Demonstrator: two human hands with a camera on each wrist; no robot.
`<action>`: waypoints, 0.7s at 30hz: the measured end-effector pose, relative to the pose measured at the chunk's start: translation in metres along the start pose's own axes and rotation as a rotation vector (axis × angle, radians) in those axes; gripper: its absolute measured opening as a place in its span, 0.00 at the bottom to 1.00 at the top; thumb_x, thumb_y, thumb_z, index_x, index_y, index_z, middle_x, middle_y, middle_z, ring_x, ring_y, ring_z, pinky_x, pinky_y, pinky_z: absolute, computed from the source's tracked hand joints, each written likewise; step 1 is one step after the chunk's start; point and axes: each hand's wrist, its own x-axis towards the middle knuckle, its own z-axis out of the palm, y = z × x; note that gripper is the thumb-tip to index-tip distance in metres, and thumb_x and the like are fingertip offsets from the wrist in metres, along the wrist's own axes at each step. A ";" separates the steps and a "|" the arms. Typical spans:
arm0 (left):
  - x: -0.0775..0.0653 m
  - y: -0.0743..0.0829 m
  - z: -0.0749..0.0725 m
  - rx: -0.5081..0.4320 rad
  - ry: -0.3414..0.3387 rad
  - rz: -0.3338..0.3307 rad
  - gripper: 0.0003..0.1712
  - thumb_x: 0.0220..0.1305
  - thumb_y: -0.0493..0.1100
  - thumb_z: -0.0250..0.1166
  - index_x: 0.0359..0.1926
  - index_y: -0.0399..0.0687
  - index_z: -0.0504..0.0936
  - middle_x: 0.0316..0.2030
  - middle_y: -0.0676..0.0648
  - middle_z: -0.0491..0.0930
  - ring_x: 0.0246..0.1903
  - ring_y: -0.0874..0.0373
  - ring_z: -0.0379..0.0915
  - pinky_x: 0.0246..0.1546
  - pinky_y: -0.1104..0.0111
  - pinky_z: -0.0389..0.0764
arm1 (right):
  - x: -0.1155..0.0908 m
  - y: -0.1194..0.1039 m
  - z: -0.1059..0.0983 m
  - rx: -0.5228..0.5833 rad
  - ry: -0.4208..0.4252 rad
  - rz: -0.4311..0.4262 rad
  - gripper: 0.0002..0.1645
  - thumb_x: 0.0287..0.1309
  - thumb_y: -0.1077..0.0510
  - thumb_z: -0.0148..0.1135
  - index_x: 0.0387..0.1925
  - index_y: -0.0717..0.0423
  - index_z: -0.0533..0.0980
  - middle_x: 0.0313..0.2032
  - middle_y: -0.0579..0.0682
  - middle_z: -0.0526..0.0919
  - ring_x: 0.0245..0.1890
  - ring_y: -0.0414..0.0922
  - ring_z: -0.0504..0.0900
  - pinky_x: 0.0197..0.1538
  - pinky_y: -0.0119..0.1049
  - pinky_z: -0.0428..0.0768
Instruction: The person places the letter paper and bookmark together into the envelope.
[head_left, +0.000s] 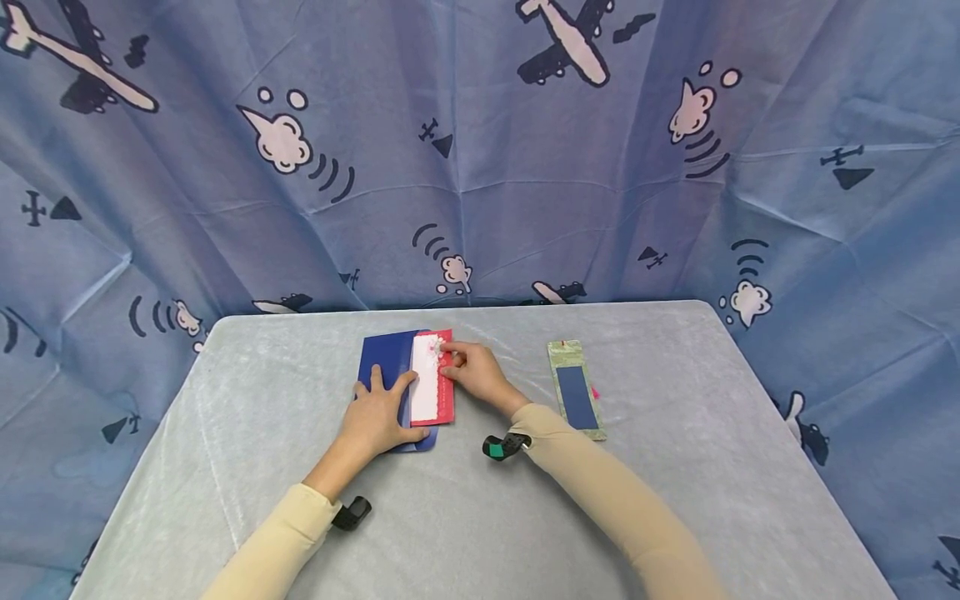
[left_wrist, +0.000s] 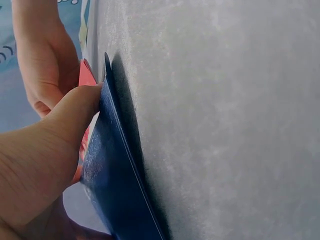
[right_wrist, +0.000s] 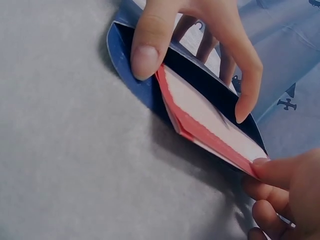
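A dark blue envelope [head_left: 385, 353] lies on the table with its mouth facing right, gaping in the right wrist view. Partly inside that mouth is a red and white greeting card [head_left: 424, 380] with a small flower decoration near its top. My left hand [head_left: 372, 419] spans the envelope and holds it, thumb at the lower edge and fingers spread toward the upper one. In the right wrist view, the left thumb [right_wrist: 146, 62] presses on the envelope's lip. My right hand [head_left: 482, 377] pinches the card's outer red edge between thumb and fingers.
Right of the hands lies a slim green patterned piece [head_left: 593, 421] with a dark blue panel and a bit of pink at its side. A pale grey cloth covers the table [head_left: 675, 375]. Behind it hangs a blue curtain [head_left: 495, 125] with airplane prints.
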 end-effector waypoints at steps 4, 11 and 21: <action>0.000 0.000 0.000 -0.007 0.000 -0.007 0.57 0.42 0.70 0.76 0.72 0.59 0.64 0.69 0.19 0.57 0.59 0.17 0.65 0.39 0.40 0.83 | 0.000 0.001 0.000 0.005 -0.007 -0.014 0.26 0.57 0.62 0.70 0.58 0.60 0.79 0.25 0.50 0.80 0.25 0.36 0.71 0.32 0.26 0.70; 0.001 0.000 0.000 -0.008 -0.002 -0.009 0.57 0.42 0.70 0.75 0.72 0.59 0.64 0.69 0.20 0.56 0.59 0.17 0.64 0.41 0.40 0.82 | -0.002 0.004 -0.003 0.038 0.013 -0.032 0.26 0.55 0.60 0.72 0.57 0.58 0.80 0.26 0.54 0.84 0.23 0.35 0.72 0.30 0.26 0.70; 0.000 -0.001 0.000 -0.011 -0.001 -0.009 0.57 0.42 0.70 0.76 0.72 0.58 0.64 0.69 0.20 0.57 0.59 0.17 0.65 0.40 0.39 0.82 | -0.003 0.003 -0.004 0.046 0.004 0.007 0.26 0.56 0.63 0.69 0.58 0.58 0.79 0.28 0.54 0.86 0.23 0.35 0.73 0.29 0.26 0.71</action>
